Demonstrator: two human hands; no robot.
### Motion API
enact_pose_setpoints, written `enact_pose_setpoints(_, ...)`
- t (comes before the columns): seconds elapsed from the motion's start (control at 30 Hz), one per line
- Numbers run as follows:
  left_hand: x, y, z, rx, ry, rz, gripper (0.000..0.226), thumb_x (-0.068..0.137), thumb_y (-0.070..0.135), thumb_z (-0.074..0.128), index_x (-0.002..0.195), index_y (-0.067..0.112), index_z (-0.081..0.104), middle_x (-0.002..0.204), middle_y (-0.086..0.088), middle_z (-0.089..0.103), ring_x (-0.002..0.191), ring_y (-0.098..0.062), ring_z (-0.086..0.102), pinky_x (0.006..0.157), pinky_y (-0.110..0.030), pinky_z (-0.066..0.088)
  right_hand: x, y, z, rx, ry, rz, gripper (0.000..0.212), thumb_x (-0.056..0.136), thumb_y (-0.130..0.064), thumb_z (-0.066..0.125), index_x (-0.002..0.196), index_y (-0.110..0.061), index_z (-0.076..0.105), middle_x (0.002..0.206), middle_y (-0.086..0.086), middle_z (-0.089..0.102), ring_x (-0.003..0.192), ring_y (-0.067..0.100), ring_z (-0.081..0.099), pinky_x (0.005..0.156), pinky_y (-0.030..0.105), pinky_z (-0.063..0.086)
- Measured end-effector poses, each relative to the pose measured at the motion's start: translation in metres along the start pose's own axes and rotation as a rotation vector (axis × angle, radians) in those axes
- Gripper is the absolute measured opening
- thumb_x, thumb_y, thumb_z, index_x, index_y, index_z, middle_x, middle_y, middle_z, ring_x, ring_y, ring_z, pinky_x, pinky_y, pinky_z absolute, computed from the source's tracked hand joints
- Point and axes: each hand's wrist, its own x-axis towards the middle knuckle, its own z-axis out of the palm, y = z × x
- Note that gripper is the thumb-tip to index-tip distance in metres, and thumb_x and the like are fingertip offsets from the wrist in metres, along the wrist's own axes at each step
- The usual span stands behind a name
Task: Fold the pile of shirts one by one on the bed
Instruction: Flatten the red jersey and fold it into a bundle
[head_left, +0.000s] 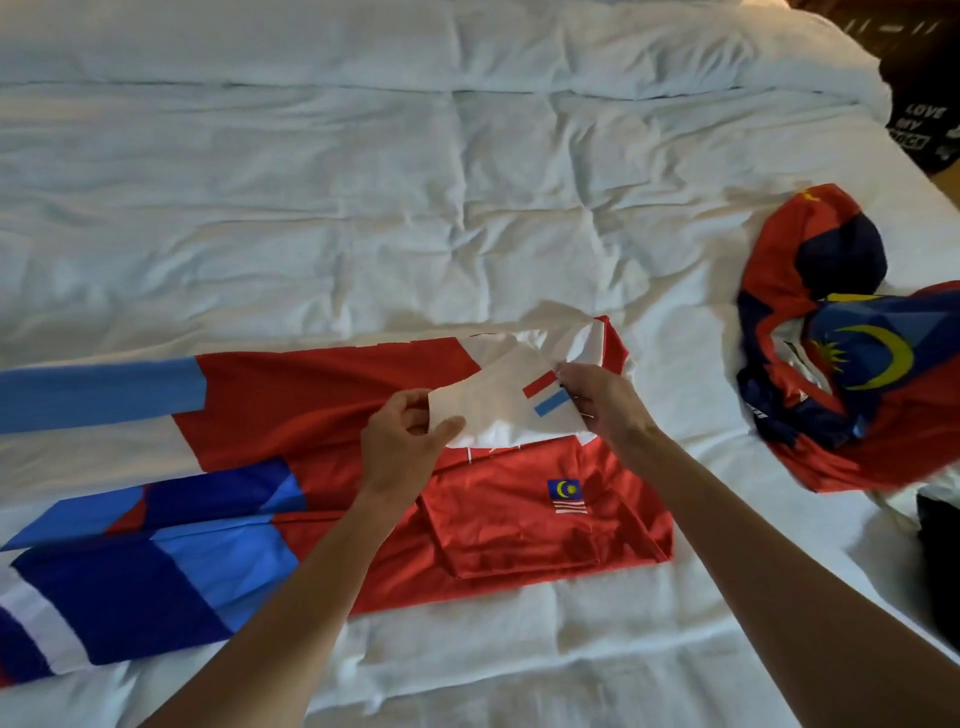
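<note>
Both hands pinch a white sleeve (498, 400) of the red shirt (332, 395): the left hand (402, 441) grips its near edge between thumb and fingers, the right hand (597, 397) nips the end by the red and blue stripes. That shirt lies spread flat on the white bed (363, 208). Right of the shirt sits a crumpled pile of shirts (841, 353), red and navy.
</note>
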Motion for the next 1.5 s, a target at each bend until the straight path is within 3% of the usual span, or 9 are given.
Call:
enact_pose_setpoints(0.1,-0.002,0.000,-0.001,0.148,0.109,0.206,0.028,0.082,0.008,0.076,0.109,0.013,0.068,0.090,0.010,0.071,0.080,-0.004,0.069,0.072,-0.019,0.056,0.008,0.000,-0.001,-0.210,0.089,-0.095,0.013,0.091,-0.009,0.062,0.095,-0.017,0.072,0.093,0.000,0.069,0.086,0.017,0.064,0.074,0.021,0.055)
enact_pose_setpoints(0.23,-0.003,-0.003,-0.006,0.272,0.180,0.394,0.024,0.088,0.012,0.070,0.111,0.014,0.066,0.088,0.008,0.067,0.077,-0.008,0.062,0.070,-0.020,0.046,0.014,-0.008,0.007,-0.201,0.166,-0.140,0.015,0.094,-0.012,0.059,0.095,-0.015,0.074,0.089,-0.001,0.069,0.088,0.018,0.062,0.083,0.034,0.054)
enact_pose_setpoints(0.5,-0.006,-0.018,-0.008,0.270,0.151,0.276,0.021,0.085,0.010,0.074,0.105,0.014,0.069,0.081,0.016,0.064,0.077,0.007,0.062,0.065,-0.002,0.042,0.010,0.007,0.011,-0.395,0.121,-0.219,0.019,0.091,-0.006,0.063,0.093,-0.024,0.067,0.087,0.009,0.072,0.086,0.026,0.067,0.086,0.048,0.056)
enact_pose_setpoints(0.6,-0.004,-0.019,-0.008,0.302,0.171,0.297,0.021,0.086,0.004,0.070,0.107,0.009,0.070,0.087,0.008,0.067,0.074,-0.001,0.060,0.066,0.000,0.038,0.009,0.014,0.013,-0.366,0.150,-0.286,0.017,0.093,-0.007,0.063,0.108,-0.015,0.065,0.091,0.008,0.071,0.086,0.019,0.067,0.076,0.031,0.058)
enact_pose_setpoints(0.77,-0.003,-0.027,-0.005,0.321,0.131,0.240,0.030,0.087,0.005,0.068,0.116,0.010,0.068,0.093,0.003,0.069,0.082,-0.014,0.063,0.071,-0.013,0.038,-0.002,0.020,0.028,-0.692,0.278,-0.701,0.032,0.097,-0.023,0.059,0.128,-0.015,0.058,0.125,0.002,0.063,0.113,0.018,0.059,0.091,0.032,0.052)
enact_pose_setpoints(0.97,-0.001,-0.038,-0.013,0.307,0.023,0.254,0.029,0.092,0.013,0.064,0.120,0.016,0.065,0.095,0.009,0.068,0.083,-0.007,0.064,0.069,-0.007,0.041,0.007,0.037,0.036,-1.097,0.075,-0.565,0.061,0.104,-0.047,0.023,0.158,-0.027,0.005,0.166,-0.002,-0.008,0.152,0.020,-0.013,0.121,0.054,-0.007)
enact_pose_setpoints(1.07,0.003,-0.038,-0.014,0.314,-0.009,0.338,0.032,0.087,0.022,0.062,0.116,0.010,0.066,0.099,0.005,0.069,0.084,-0.007,0.063,0.075,-0.004,0.041,-0.017,0.058,0.065,-1.149,0.018,-0.744,0.061,0.104,-0.046,0.020,0.159,-0.022,0.007,0.166,-0.003,-0.008,0.152,0.020,-0.011,0.120,0.059,-0.007)
enact_pose_setpoints(1.33,0.010,-0.017,-0.036,0.776,0.312,0.612,0.031,0.086,0.032,0.056,0.105,0.010,0.068,0.104,-0.008,0.068,0.096,-0.032,0.063,0.079,-0.043,0.052,-0.031,0.073,0.098,-1.085,0.141,-0.739,0.061,0.100,-0.037,0.028,0.157,-0.016,0.019,0.166,0.001,0.005,0.153,0.024,0.002,0.119,0.062,-0.002)
enact_pose_setpoints(1.5,0.011,-0.062,-0.065,0.988,0.041,0.677,0.055,0.099,0.040,0.043,0.145,0.012,0.049,0.156,-0.006,0.040,0.146,-0.025,0.034,0.118,-0.053,0.023,-0.040,0.086,0.148,-1.189,0.102,-0.726,0.063,0.098,-0.037,0.026,0.157,-0.014,0.022,0.166,0.002,0.005,0.153,0.021,0.003,0.117,0.062,0.007)
